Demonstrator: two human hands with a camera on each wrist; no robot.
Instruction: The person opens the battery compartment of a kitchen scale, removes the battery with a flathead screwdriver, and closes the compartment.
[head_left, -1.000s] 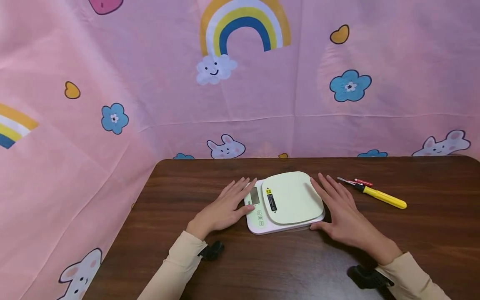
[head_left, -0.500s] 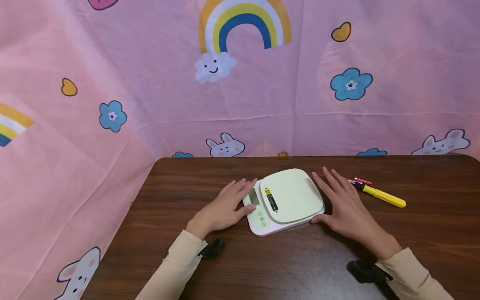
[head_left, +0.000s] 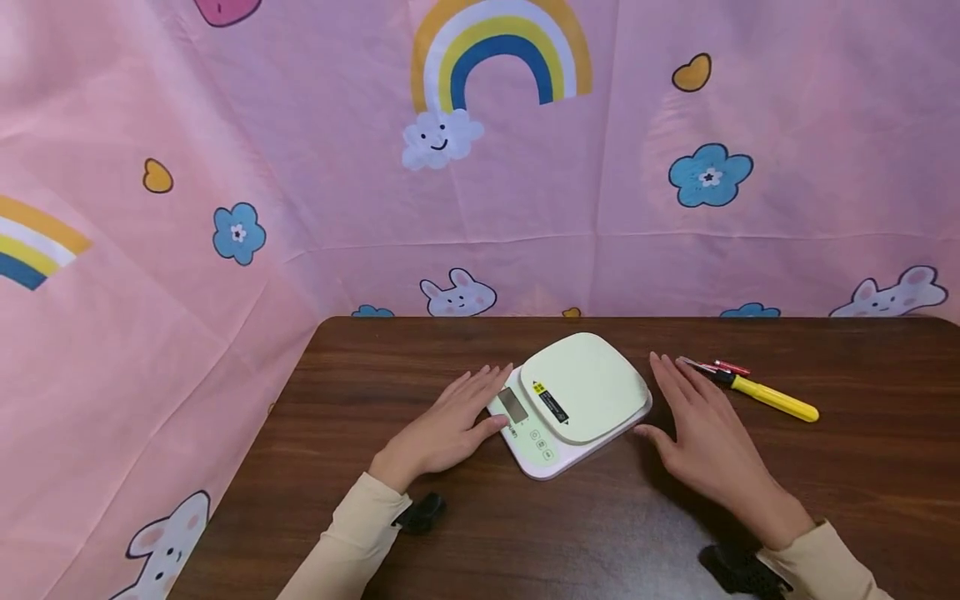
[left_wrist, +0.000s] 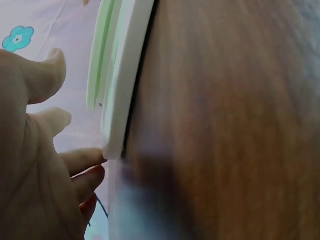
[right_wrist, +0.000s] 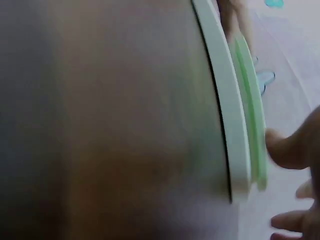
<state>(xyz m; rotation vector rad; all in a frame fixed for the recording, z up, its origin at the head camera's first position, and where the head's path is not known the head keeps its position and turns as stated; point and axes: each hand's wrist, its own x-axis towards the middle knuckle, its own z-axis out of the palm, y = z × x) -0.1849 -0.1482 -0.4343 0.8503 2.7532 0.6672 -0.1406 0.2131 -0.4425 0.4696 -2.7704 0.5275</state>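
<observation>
A pale green and white kitchen scale (head_left: 588, 387) lies on the wooden table, turned at an angle, its display and buttons toward the left. Along its left edge, my left hand (head_left: 442, 429) has its fingers extended, fingertips right at the rim near the display. In the left wrist view, fingers (left_wrist: 82, 161) reach the scale's corner (left_wrist: 114, 145). My right hand (head_left: 708, 442) is held with straight fingers just beside the scale's right side, the thumb nearest its corner. The right wrist view has the thumb (right_wrist: 285, 150) close to the scale's green platform (right_wrist: 255, 120).
Just beyond my right hand lies a yellow-handled tool (head_left: 772, 398) with a black collar and a thin metal tip. A small red item (head_left: 732, 367) is beside it. A pink patterned cloth (head_left: 525, 183) hangs behind the dark wooden table (head_left: 405, 342).
The scale has turned clockwise, its front left corner swinging nearer and its display end tilting. My right hand has shifted right, slightly away from the scale; the left stays at the edge.
</observation>
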